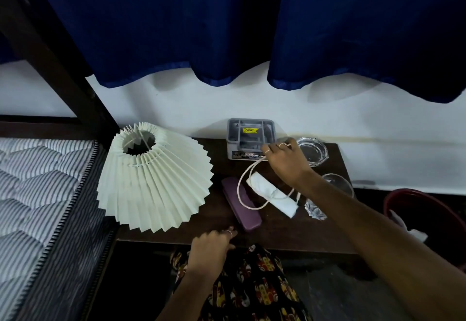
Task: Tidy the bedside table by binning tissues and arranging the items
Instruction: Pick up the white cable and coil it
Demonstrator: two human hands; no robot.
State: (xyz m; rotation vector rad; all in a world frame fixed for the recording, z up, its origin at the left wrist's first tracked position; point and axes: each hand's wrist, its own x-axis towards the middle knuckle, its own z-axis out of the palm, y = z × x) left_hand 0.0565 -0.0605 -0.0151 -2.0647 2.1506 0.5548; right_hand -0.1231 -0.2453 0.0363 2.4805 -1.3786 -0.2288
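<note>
Head view, the only one: mid-task, more left than done. Right hand (282, 155) is out over the back of the bedside table (290, 230), fingertips pinching one end of a pale cable (245, 177) right at the front edge of the grey organiser box (251, 139); looks like the cable is headed into it, not in yet. The rest of the cable loops down across the purple case (240, 203) and over the folded white tissue (272, 198), so lifting it may drag either. Left hand (214, 243) rests at the table's front edge, fingers loosely curled, gripping nothing I can make out. Binning: something white already sits inside the red bin (413, 213) to the right of the table, probably tissue, so that part seems started. The folded tissue and a crumpled foil scrap (315, 211) just beside it are on the tabletop, not binned. Glass ashtray (312, 150) and a clear glass (338, 184) stand at the right side, apart from each other, no obvious arrangement. Pleated lamp shade (153, 177) is tilted, overhanging the table's left end toward the mattress (37, 182); I'd expect it needs straightening.
</note>
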